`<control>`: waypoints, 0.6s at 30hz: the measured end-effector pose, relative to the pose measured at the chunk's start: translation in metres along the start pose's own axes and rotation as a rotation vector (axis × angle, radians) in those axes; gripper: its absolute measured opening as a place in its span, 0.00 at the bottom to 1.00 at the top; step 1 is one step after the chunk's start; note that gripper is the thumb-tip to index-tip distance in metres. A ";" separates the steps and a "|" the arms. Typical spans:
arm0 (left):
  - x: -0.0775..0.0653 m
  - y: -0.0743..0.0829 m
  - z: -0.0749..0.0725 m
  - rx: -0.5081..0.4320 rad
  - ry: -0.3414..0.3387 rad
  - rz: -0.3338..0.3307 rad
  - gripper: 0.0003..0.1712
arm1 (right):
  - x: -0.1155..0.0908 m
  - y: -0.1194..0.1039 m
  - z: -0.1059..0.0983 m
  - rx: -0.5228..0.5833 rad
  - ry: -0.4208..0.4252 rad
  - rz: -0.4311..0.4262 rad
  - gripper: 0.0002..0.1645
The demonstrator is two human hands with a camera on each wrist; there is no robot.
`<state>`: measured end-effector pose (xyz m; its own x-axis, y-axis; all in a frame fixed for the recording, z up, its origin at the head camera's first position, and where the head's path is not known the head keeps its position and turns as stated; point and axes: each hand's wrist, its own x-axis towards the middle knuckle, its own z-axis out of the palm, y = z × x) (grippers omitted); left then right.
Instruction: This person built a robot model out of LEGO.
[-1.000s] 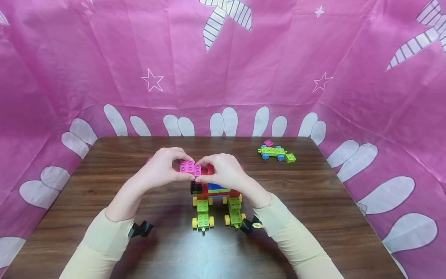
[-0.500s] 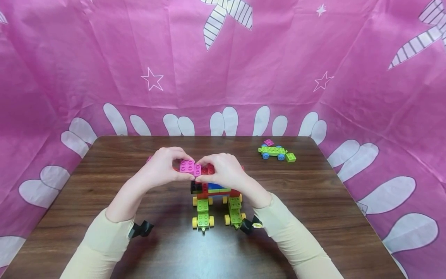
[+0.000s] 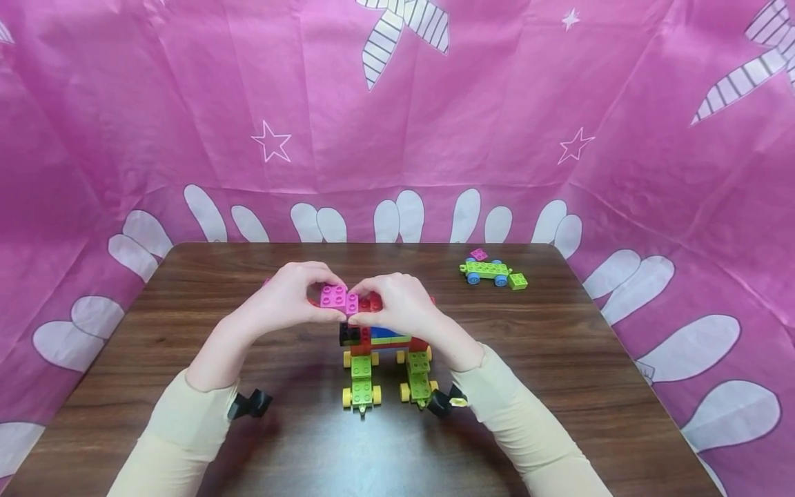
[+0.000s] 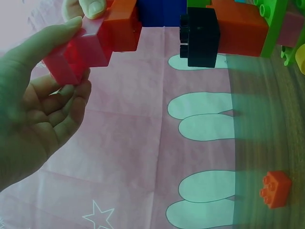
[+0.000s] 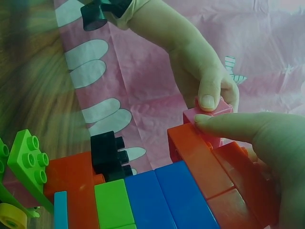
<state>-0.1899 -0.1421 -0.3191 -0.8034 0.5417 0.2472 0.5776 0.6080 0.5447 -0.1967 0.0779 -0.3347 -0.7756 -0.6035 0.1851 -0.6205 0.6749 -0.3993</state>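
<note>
My left hand (image 3: pixel 288 297) pinches a pink brick (image 3: pixel 333 296) between thumb and fingers. Against its side sits a smaller pink brick (image 3: pixel 352 304), pinched by my right hand (image 3: pixel 400 304). Both bricks are at the upper left end of a toy build, beside its red bricks (image 5: pixel 198 157). Blue bricks (image 5: pixel 164 195), a lime brick (image 5: pixel 114 202) and a black brick (image 4: pixel 202 38) make up more of the build. It stands on lime bases (image 3: pixel 362 392) with yellow wheels (image 3: pixel 406 392). In the head view, my right hand hides much of its upper right part.
At the back right of the brown table (image 3: pixel 528 359) stands a lime car base (image 3: pixel 487 270) with blue wheels. Beside it lie a lime brick (image 3: pixel 518 281) and a flat pink piece (image 3: pixel 478 255). A loose studded brick (image 4: pixel 276 189) lies behind my left hand. Pink cloth (image 3: pixel 410 152) surrounds the table.
</note>
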 end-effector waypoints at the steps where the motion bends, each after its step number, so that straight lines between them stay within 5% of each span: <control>1: 0.000 0.000 0.000 0.007 -0.001 0.005 0.22 | 0.000 0.000 0.000 -0.003 -0.001 0.001 0.25; 18: -0.012 -0.002 -0.010 0.038 0.003 0.069 0.35 | 0.000 -0.002 -0.001 -0.036 -0.011 0.018 0.26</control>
<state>-0.1828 -0.1554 -0.3155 -0.7618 0.5814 0.2857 0.6368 0.5910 0.4952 -0.1953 0.0768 -0.3333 -0.7854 -0.5956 0.1685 -0.6105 0.7006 -0.3695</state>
